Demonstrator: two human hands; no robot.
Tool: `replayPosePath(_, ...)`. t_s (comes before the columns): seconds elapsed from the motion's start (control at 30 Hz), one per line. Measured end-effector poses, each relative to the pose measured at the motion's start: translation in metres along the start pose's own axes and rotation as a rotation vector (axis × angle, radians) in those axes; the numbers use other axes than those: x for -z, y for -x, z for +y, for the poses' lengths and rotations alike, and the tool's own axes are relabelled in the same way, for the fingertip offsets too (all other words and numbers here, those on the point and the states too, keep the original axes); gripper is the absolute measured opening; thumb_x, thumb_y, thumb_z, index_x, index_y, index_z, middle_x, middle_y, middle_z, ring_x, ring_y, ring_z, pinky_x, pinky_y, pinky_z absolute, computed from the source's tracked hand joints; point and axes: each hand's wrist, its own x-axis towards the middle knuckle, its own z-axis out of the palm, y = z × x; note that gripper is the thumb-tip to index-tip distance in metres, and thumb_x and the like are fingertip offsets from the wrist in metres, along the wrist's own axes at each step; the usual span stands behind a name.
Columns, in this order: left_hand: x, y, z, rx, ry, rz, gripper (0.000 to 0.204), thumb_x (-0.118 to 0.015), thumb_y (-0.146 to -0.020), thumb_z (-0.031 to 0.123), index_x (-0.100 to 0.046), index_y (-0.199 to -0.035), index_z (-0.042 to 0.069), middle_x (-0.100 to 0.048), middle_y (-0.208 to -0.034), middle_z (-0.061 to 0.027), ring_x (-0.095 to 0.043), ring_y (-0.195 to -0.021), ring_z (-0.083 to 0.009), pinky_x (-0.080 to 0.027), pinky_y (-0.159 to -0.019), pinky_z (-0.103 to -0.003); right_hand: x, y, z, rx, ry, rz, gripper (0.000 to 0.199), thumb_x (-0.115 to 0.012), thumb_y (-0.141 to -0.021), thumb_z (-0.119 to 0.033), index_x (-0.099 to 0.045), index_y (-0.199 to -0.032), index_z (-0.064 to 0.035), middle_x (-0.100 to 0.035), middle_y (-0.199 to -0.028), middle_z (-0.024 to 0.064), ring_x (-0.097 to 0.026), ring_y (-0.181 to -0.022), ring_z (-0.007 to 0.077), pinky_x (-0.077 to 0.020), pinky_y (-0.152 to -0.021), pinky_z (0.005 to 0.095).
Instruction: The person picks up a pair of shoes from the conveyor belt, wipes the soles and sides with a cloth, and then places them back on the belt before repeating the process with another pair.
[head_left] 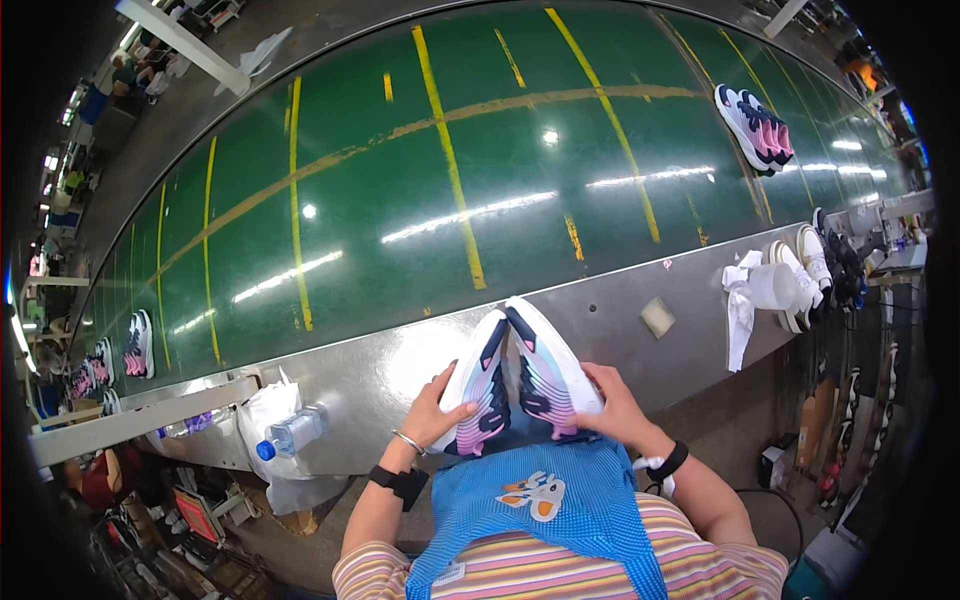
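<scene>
A pair of white sneakers with navy, pink and pale blue uppers stands close together in front of me, toes pointing away and nearly touching. My left hand [432, 410] is closed around the outer side of the left sneaker [476, 390], its thumb lying near the heel. Along the outer side of the right sneaker [547, 366], my right hand [617, 408] grips near the heel, some of its fingers hidden by the shoe. Both shoes are at the metal ledge [380, 400], just above my blue apron [470, 490].
Beyond the ledge runs a green conveyor belt [370, 230] with yellow lines. Another pair of sneakers [752, 130] rides at far right, more [140, 345] at far left. A water bottle [295, 432] lies left; a beige block [657, 317] and white shoes [795, 280] are right.
</scene>
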Motion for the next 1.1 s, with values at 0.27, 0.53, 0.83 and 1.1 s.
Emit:
replayPosePath(0.27,-0.004,-0.005,0.0,-0.002,-0.071,0.038,0.074,-0.062,-0.072,0.045,-0.038,-0.129,0.004,-0.054,-0.109,-0.0216,-0.051,-0.1,-0.0319,-0.04,-0.086,-0.036,-0.002,-0.03,0.026,-0.107,-0.631,-0.129,0.056,-0.066,-0.076,-0.017,-0.039,-0.124,-0.0052,-0.052,-0.107,0.0099,-0.05,-0.097,0.0142,-0.0405,-0.087,0.03)
replayPosePath(0.53,0.019,-0.021,0.015,0.114,0.503,-0.013,0.053,-0.038,-0.091,0.038,-0.04,-0.124,-0.003,-0.054,-0.112,-0.0159,-0.05,-0.102,-0.0187,-0.037,-0.088,-0.029,0.008,-0.05,0.002,-0.197,-0.956,-0.09,0.052,-0.055,-0.083,-0.011,-0.034,-0.13,-0.0018,-0.056,-0.101,0.0126,-0.055,-0.091,0.016,-0.0451,-0.08,0.0291)
replayPosePath(0.83,0.037,-0.032,0.041,0.139,0.871,0.042,0.051,-0.037,-0.091,0.038,-0.039,-0.123,-0.001,-0.055,-0.112,-0.0122,-0.057,-0.096,-0.0187,-0.042,-0.086,-0.029,0.021,-0.065,-0.046,-0.191,-0.974,0.039,0.051,-0.054,-0.084,-0.012,-0.034,-0.128,0.0007,-0.058,-0.102,0.0156,-0.058,-0.092,0.0194,-0.0473,-0.078,0.0304)
replayPosePath(1.1,0.054,-0.043,0.033,0.101,1.025,-0.002,0.056,-0.032,-0.093,0.041,-0.034,-0.128,-0.003,-0.045,-0.125,-0.0134,-0.047,-0.11,-0.02,-0.037,-0.093,-0.029,0.014,-0.085,-0.069,-0.136,-0.975,0.13,0.05,-0.056,-0.083,-0.012,-0.036,-0.126,0.0014,-0.056,-0.103,0.0137,-0.058,-0.09,0.0173,-0.0473,-0.076,0.0288)
